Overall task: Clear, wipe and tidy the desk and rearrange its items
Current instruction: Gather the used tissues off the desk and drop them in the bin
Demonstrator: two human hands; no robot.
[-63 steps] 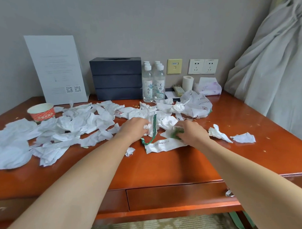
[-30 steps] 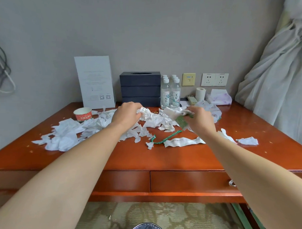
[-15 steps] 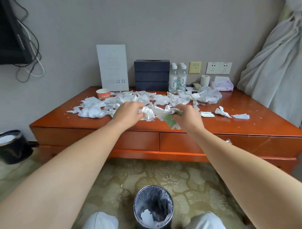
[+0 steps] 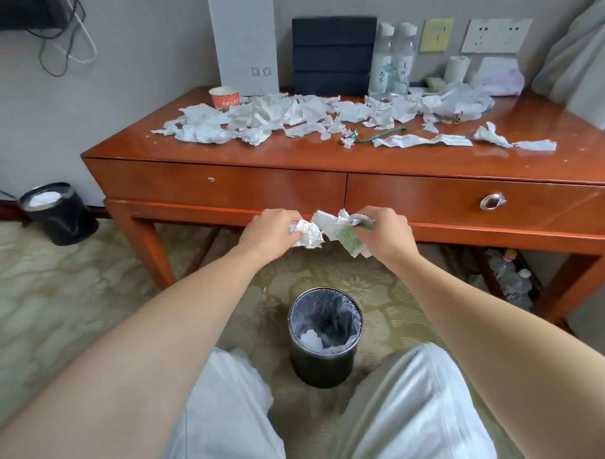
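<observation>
1. The bench [image 4: 296,157] carries torn paper [image 4: 263,119] strewn across its top.
2. A lined bin [image 4: 324,364] stands at 6 o'clock from the hands.
3. Arms outstretched: left hand [image 4: 270,228], grip closed round a white wad [image 4: 307,234]; right hand [image 4: 388,234], round a green-printed wad [image 4: 347,235].

1. Left arm [image 4: 146,344] and right arm [image 4: 479,321]: both bare from the lower frame edge to the wrist.
2. Left hand [image 4: 272,228] and right hand [image 4: 385,232]: uncovered.
3. Legs: both thighs are covered by a pale white-grey garment, seen as a left leg panel [image 4: 226,415] and a right leg panel [image 4: 414,411].
4. Fabric: light, plain and unpatterned, with a faint sheen. It has soft creases and bunches slightly near the knees.
5. Right leg panel: one long line runs lengthwise. Cannot tell whether it is a seam or a fold.
6. Garment type: cannot tell trousers from shorts, as the lower legs are hidden.
</observation>
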